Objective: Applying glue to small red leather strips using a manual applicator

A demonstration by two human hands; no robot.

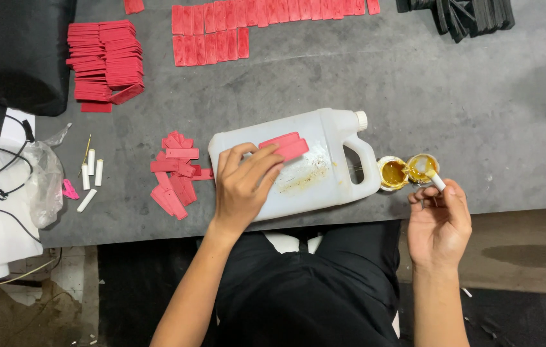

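Observation:
A white plastic jug point(324, 164) lies on its side on the grey table point(453, 103), smeared with yellow glue. My left hand point(242, 186) rests on the jug, its fingers pressing a small stack of red strips point(288, 145) against it. My right hand point(439, 222) holds a white applicator stick point(433, 177) whose tip dips into one of two small pots of yellow glue point(422, 166); the other pot point(393, 173) sits beside the jug's handle.
Loose red strips point(175, 173) lie left of the jug. Stacked red strips point(106, 61) and a laid-out row point(247, 26) sit farther back. White sticks point(91, 177), a plastic bag point(45, 180), cables and black pieces point(472, 16) are around.

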